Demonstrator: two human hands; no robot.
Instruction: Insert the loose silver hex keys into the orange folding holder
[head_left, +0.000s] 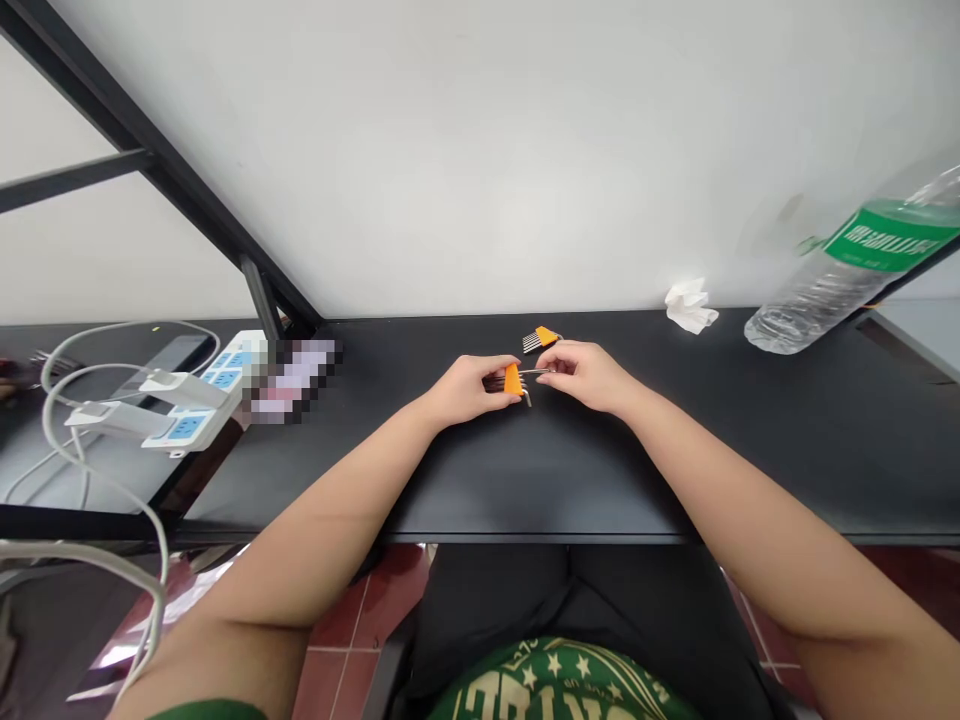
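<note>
My left hand (469, 388) is closed around an orange holder (513, 380) with several metal hex keys in it, just above the black table (525, 470). My right hand (583, 372) pinches one of the metal keys (534, 372) sticking out of that holder. A second orange holder with metal keys (541, 339) lies on the table just behind my hands, touched by neither.
A crumpled white tissue (690, 306) lies at the back right, and a clear plastic bottle with a green label (847, 270) rests tilted at the far right. On the left is a white power strip (202, 395) with plugs and grey cables (90, 470). A white wall stands behind the table.
</note>
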